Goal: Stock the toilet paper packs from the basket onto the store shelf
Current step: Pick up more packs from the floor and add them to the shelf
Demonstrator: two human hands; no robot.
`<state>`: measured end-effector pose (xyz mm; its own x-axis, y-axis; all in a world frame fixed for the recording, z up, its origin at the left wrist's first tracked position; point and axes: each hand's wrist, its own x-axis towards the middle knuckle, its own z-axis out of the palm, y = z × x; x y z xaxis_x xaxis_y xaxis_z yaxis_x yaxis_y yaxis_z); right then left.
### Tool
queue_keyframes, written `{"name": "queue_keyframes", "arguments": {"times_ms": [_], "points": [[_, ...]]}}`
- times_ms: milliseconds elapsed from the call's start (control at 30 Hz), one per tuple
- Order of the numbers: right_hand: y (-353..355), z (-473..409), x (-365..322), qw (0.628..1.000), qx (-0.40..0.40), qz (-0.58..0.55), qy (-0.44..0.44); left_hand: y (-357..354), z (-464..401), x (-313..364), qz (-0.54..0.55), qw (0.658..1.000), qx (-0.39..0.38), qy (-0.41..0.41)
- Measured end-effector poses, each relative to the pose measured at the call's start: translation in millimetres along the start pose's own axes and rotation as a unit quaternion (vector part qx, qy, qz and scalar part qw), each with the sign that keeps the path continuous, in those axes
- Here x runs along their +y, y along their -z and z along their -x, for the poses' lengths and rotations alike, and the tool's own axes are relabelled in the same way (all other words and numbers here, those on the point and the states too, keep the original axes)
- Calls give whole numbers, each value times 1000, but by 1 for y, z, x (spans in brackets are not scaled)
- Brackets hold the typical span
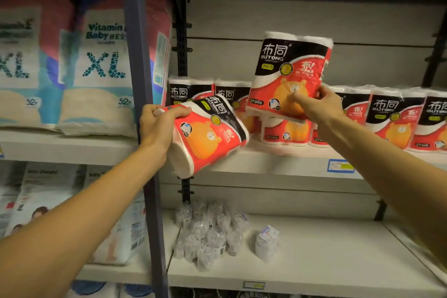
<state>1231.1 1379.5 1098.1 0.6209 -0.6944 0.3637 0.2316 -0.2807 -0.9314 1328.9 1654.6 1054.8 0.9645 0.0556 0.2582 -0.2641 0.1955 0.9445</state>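
Gripping a tilted toilet paper pack [208, 133], roll ends pointing down-left, the left hand [157, 128] holds it before the shelf [278, 164]. The right hand [319, 106] pinches an upright pack [290, 75] above the shelved row [387, 116], partly hiding those behind; the row is cut off at right.

Two bare forearms, left hand [158, 128], right hand [319, 106] (both ungloved)

Left hand [157, 126], right hand [319, 104] gripping

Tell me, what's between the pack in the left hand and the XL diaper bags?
In the head view, the shelf's dark upright post stands between the tilted pack and the diaper bags.
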Motion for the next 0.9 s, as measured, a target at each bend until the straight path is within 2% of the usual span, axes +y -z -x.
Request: {"name": "queue_keyframes", "arguments": {"times_ms": [67,200,300,400,567,733,900], "points": [[-12,-4,2,1000,8,9,8,6,-4,1,-19,999,-33,-8],[-43,-6,9,999,-27,27,17,12,-3,17,-80,987,-138,-19],[-69,-6,20,994,-49,87,43,14,0,21,-132,963,-234,-19],[-89,-10,37,981,-61,165,81,15,3,16,-157,944,-290,-10],[-112,-10,66,941,-43,309,133,18,-1,9,-170,933,-317,-2],[-120,-13,75,912,32,397,102,17,-7,11,-162,930,-331,1],[-125,-12,75,873,51,447,188,14,-12,9,-179,922,-343,-7]]}}
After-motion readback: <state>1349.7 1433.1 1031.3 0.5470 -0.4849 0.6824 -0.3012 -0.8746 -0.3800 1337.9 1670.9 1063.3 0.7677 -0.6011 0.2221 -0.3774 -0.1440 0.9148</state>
